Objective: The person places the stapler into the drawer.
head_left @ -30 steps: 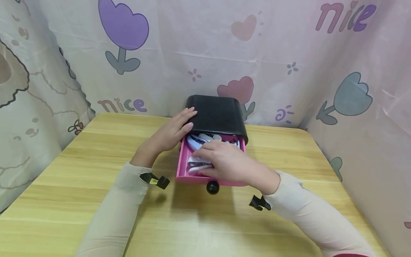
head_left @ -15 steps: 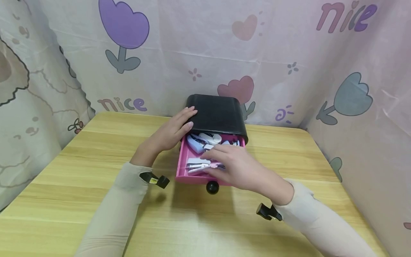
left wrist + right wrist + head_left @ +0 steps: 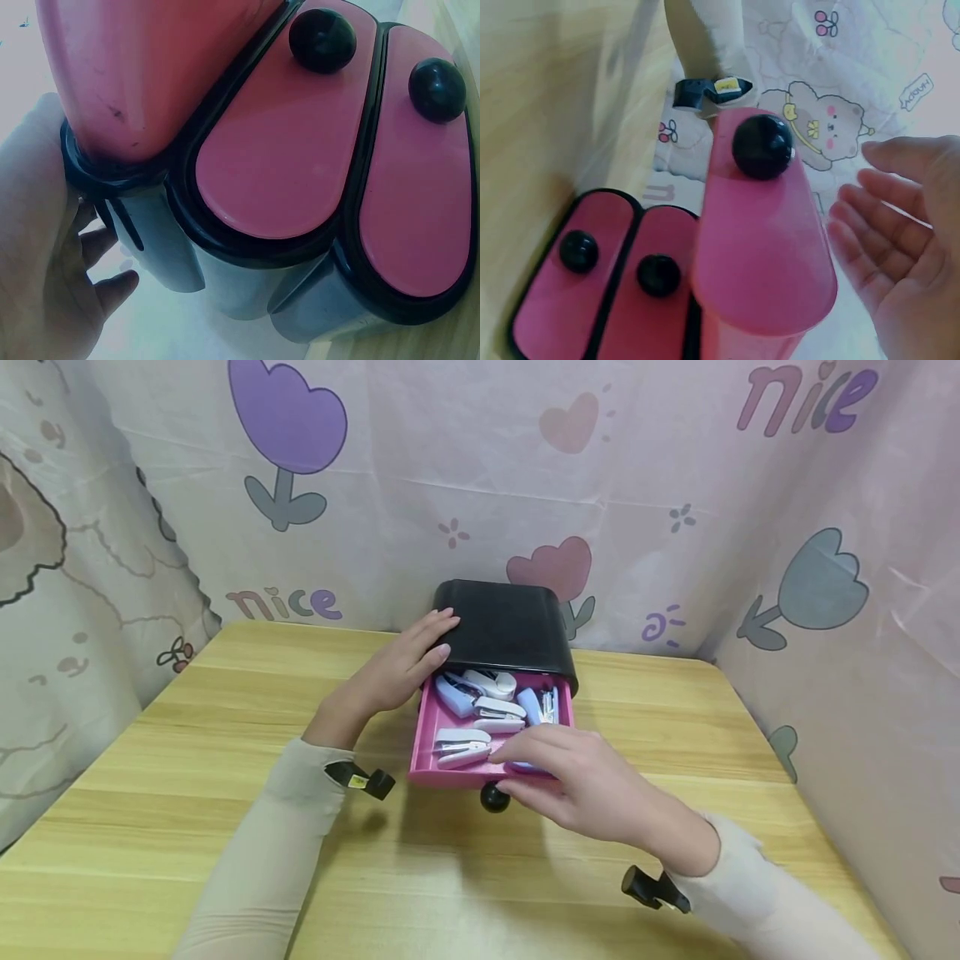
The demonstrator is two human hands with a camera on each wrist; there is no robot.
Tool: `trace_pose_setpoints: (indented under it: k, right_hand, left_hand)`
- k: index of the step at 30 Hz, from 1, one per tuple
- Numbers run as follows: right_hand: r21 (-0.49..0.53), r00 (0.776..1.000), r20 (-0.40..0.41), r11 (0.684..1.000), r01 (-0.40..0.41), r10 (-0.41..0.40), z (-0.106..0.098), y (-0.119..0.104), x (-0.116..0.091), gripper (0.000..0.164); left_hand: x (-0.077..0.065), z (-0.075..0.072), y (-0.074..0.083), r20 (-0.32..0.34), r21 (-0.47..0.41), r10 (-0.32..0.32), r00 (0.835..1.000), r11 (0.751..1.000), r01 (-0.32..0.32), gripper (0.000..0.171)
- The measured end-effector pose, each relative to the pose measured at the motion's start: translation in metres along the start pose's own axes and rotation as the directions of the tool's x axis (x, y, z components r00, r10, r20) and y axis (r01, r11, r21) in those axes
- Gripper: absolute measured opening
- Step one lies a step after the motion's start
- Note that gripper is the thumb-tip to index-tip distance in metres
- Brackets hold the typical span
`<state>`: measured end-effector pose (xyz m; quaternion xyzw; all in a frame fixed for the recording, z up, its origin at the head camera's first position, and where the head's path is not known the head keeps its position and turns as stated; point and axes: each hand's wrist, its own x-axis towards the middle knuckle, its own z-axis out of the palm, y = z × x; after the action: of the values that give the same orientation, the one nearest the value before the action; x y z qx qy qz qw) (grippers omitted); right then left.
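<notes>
My left hand rests with straight fingers on the left side of a black cabinet. Its pink top drawer is pulled out, with a black knob in front. Inside lie several small staplers, among them a white stapler at the front left, another white stapler in the middle, a blue stapler at the back left and one more blue stapler at the right. Over the drawer's front right corner hovers my right hand, fingers loosely bent around nothing; it partly hides a blue thing beneath.
Below the open drawer, two closed pink drawers with black knobs show, a middle drawer and a bottom drawer. The cabinet stands on a wood-grain table close to a patterned curtain at the back.
My right hand has drawn back from inside the drawer toward the front right, uncovering the staplers at the front left, middle and right. The left hand has stayed on the cabinet.
</notes>
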<state>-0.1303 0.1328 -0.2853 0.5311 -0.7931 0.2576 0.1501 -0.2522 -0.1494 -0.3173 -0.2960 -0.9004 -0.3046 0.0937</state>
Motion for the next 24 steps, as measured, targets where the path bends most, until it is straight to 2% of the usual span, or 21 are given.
trace_pose_setpoints:
  k: [5, 7, 9, 10, 12, 14, 18, 22, 24]
  right_hand:
    - [0.174, 0.998, 0.04, 0.983, -0.05, 0.044, 0.001, -0.003, -0.014, 0.023]
    - [0.272, 0.989, 0.105, 0.953, -0.133, 0.108, 0.001, -0.004, -0.02, 0.02]
    - [0.37, 0.963, 0.194, 0.895, -0.248, 0.187, 0.002, -0.005, -0.025, 0.016]
    - [0.408, 0.945, 0.24, 0.86, -0.307, 0.224, 0.003, -0.006, -0.028, 0.014]
    - [0.488, 0.901, 0.33, 0.766, -0.418, 0.282, 0.006, -0.005, -0.034, 0.015]
    - [0.568, 0.873, 0.39, 0.67, -0.478, 0.293, 0.012, -0.005, -0.039, 0.018]
    - [0.686, 0.842, 0.461, 0.489, -0.539, 0.281, 0.026, -0.002, -0.047, 0.024]
    - [0.733, 0.788, 0.517, 0.302, -0.609, 0.335, 0.036, 0.001, -0.049, 0.033]
    - [0.755, 0.763, 0.538, 0.198, -0.625, 0.358, 0.039, 0.002, -0.05, 0.036]
  left_hand:
    - [0.0, 0.0, 0.001, -0.002, 0.0, 0.003, 1.0, 1.0, -0.003, 0.058]
    - [0.0, -0.001, 0.002, -0.004, -0.002, 0.005, 1.0, 1.0, -0.005, 0.058]
    - [0.001, -0.001, 0.002, -0.004, -0.003, 0.007, 1.0, 1.0, -0.007, 0.058]
    - [0.001, -0.001, 0.001, -0.005, -0.003, 0.005, 1.0, 1.0, -0.005, 0.058]
    - [0.001, 0.0, 0.001, -0.009, -0.004, 0.0, 1.0, 1.0, 0.0, 0.058]
    - [0.001, 0.0, 0.001, -0.009, -0.006, -0.004, 1.0, 1.0, 0.003, 0.058]
    - [0.001, 0.0, 0.001, -0.009, -0.007, -0.007, 1.0, 1.0, 0.007, 0.058]
    - [0.0, 0.0, 0.001, -0.008, -0.007, -0.007, 1.0, 1.0, 0.007, 0.058]
    - [-0.001, 0.001, 0.001, -0.005, -0.006, -0.005, 1.0, 1.0, 0.005, 0.058]
